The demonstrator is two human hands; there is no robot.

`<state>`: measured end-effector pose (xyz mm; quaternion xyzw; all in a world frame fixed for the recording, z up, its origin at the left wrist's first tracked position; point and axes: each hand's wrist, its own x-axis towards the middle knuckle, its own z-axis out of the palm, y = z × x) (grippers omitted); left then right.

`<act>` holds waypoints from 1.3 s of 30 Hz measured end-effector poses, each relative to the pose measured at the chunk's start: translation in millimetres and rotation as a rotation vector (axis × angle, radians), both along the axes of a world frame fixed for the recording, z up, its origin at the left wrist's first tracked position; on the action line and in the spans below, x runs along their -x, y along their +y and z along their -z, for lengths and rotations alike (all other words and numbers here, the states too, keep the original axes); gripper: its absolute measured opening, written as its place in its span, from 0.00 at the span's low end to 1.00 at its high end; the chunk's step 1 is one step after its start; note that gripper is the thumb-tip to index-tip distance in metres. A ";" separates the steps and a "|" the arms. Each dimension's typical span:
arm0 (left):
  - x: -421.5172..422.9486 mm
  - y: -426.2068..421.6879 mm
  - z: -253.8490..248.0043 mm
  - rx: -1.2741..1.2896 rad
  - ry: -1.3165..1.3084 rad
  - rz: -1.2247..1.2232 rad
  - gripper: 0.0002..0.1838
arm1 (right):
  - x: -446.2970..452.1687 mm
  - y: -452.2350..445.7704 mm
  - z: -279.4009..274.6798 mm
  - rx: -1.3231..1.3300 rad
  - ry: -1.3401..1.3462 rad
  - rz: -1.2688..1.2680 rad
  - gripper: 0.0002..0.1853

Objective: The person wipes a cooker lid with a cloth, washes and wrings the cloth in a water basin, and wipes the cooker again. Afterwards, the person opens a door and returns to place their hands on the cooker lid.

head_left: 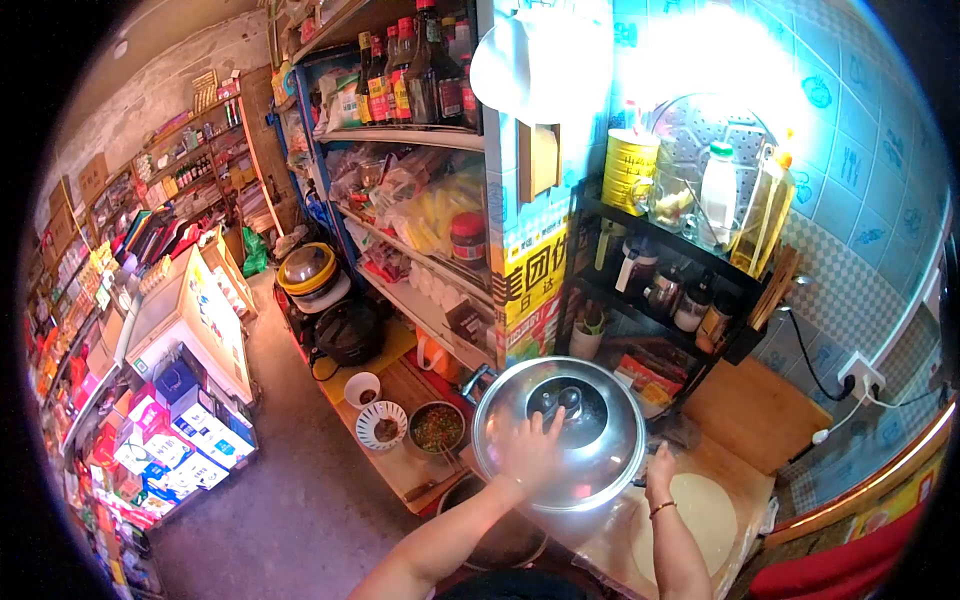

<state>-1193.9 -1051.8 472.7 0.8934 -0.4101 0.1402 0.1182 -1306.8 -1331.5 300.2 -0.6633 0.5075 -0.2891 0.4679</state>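
Observation:
A large shiny metal lid [610,410] with a dark centre and black knob is tilted toward the camera. My left hand [535,450] reaches across the lid, its fingers spread near the knob. Beside the lid's right edge is my right hand [660,470], with fingers curled in at a dark handle; what it holds is too small to make out. Below the lid, a dark pan [490,540] is partly hidden. A round sheet of pale dough [705,515] lies on the board under my right forearm.
Left of the lid stand a bowl of chopped filling [437,428], a striped bowl [381,426] and a small white bowl [362,390]. A black rack [680,240] with bottles rises behind. Stocked shelves [420,135] stand at the back.

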 end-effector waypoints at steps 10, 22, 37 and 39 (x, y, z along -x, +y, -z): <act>-1.4 -0.8 3.1 -0.007 -0.007 -0.004 0.38 | 1.7 4.7 -7.4 0.036 -0.028 -0.015 0.27; -1.0 0.0 0.0 -0.002 0.019 0.003 0.38 | 2.6 9.1 -13.5 -0.042 -0.072 -0.007 0.27; -1.1 0.2 0.4 -0.019 0.020 -0.001 0.38 | 5.3 29.4 -52.5 -0.125 -0.145 -0.020 0.27; -0.9 0.1 0.4 -0.020 0.014 -0.004 0.38 | 4.6 24.6 -42.1 -0.112 -0.154 -0.027 0.27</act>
